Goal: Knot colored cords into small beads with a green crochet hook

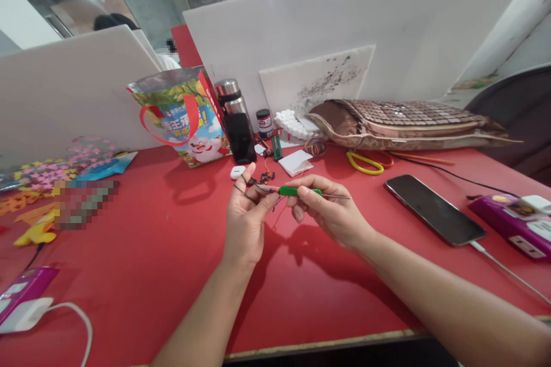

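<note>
Between thumb and fingers, my right hand (325,206) grips a crochet hook (287,190) by its green handle; its thin metal end sticks out to the right. My left hand (247,215) pinches a small dark piece of yarn work (264,188) at the hook's left end. Dark yarn wraps around the left fingers, and a strand hangs below the hands. Both hands are held above the red table (185,281), close together. Just behind them lies more dark and orange yarn (267,176). The exact stitch on the hook is too small to make out.
Behind the hands stand a white earbud case (237,172), a black phone (241,137), white paper (296,163), a yarn ball (315,147) and a gift bag (189,120). Yellow-handled scissors (365,163) and a charging phone (434,209) lie right. Purple power strips (512,223) sit at both sides.
</note>
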`<state>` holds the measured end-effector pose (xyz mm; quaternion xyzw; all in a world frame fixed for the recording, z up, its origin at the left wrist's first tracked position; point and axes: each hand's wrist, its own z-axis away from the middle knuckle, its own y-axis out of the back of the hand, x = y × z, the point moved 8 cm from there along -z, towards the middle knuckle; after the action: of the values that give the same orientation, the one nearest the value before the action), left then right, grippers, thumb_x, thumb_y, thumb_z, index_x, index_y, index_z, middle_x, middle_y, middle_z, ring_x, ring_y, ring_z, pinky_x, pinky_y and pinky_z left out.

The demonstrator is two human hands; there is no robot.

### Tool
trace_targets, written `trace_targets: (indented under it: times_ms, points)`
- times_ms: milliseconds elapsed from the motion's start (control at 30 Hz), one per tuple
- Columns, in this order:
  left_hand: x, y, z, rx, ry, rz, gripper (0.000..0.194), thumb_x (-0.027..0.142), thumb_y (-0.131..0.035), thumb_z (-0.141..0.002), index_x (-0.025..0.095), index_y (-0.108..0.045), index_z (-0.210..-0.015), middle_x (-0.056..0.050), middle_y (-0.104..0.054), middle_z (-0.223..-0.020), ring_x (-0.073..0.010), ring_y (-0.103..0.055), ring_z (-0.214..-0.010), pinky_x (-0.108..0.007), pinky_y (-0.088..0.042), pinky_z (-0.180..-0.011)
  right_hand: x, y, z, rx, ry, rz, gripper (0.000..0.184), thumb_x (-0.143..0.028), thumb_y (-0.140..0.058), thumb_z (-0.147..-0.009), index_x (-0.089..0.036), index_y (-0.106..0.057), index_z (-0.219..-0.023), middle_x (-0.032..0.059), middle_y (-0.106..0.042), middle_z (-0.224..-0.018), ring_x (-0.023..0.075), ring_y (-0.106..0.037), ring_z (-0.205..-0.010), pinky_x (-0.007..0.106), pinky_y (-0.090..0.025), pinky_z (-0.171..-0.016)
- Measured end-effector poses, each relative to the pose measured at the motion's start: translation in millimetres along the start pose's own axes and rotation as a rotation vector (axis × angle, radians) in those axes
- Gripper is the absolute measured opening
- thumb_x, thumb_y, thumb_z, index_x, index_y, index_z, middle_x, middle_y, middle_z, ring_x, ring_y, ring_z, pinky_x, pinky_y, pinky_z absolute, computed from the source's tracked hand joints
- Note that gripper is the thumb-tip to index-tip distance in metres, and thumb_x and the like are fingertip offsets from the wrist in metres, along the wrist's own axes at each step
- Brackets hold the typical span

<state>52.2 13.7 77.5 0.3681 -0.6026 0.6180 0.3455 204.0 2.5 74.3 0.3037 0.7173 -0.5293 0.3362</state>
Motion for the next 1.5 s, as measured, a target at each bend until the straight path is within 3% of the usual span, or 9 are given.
trace_targets:
  times_ms: [300,600,833,1033,1233,1500]
  points:
    - [-0.7,1.6,-1.1,-0.008,0.060,0.012,0.072,0.012,-0.096,-0.061,0.022,-0.068,-0.127,0.009,-0.067,-0.068,-0.0078,-0.065,-0.066,-0.019,-0.050,-0.069,22.1,0.2,-1.9,0.069,-0.253,-0.305,0.031,-0.039,-0.097,-0.076,-0.016,-0.086,-0.093,0.0020,-0.072,-0.071,0.0071,-0.049,-0.055,0.024,-0.047,-0.056]
    - [9.8,5.0,-0.7,0.042,-0.045,-0.126,0.089,0.014,-0.092,-0.067,0.025,-0.057,-0.148,0.004,-0.077,-0.084,-0.0173,-0.078,-0.094,-0.030,-0.056,-0.092,10.4,11.0,-5.3,0.121,-0.176,-0.237,0.032,-0.040,-0.098,-0.076,-0.017,-0.086,-0.094,0.0022,-0.073,-0.074,0.0076,-0.051,-0.057,0.025,-0.047,-0.058]
    - [12.8,1.6,0.4,0.013,-0.069,-0.119,0.074,0.015,-0.086,-0.066,0.022,-0.065,-0.137,-0.002,-0.082,-0.096,-0.0201,-0.079,-0.100,-0.030,-0.057,-0.090,10.2,11.5,-7.2,0.132,-0.179,-0.235,0.033,-0.040,-0.100,-0.074,-0.016,-0.086,-0.092,0.0023,-0.073,-0.074,0.0079,-0.050,-0.056,0.026,-0.046,-0.058]
    - [13.9,-1.0,0.1,0.016,-0.074,-0.132,0.074,0.022,-0.092,-0.071,0.021,-0.062,-0.138,-0.002,-0.082,-0.095,-0.0192,-0.079,-0.095,-0.032,-0.060,-0.090,11.3,10.2,-5.6,0.118,-0.184,-0.202,0.033,-0.042,-0.099,-0.074,-0.017,-0.084,-0.091,0.0014,-0.073,-0.073,0.0078,-0.052,-0.056,0.026,-0.046,-0.059]
    - [11.7,4.4,-3.0,0.050,-0.084,-0.129,0.089,0.018,-0.096,-0.066,0.021,-0.056,-0.145,0.003,-0.080,-0.087,-0.0137,-0.077,-0.084,-0.028,-0.059,-0.090,11.0,6.3,-2.5,0.096,-0.157,-0.145,0.030,-0.042,-0.097,-0.077,-0.018,-0.083,-0.089,0.0027,-0.075,-0.073,0.0100,-0.055,-0.057,0.028,-0.047,-0.059]
    - [1.6,3.7,-0.6,0.061,-0.048,-0.073,0.085,0.015,-0.093,-0.068,0.022,-0.058,-0.145,0.008,-0.072,-0.074,-0.0114,-0.074,-0.076,-0.025,-0.057,-0.085,10.9,1.7,-0.1,0.101,-0.115,-0.173,0.029,-0.042,-0.096,-0.079,-0.019,-0.085,-0.091,0.0025,-0.073,-0.074,0.0104,-0.054,-0.057,0.029,-0.048,-0.060]
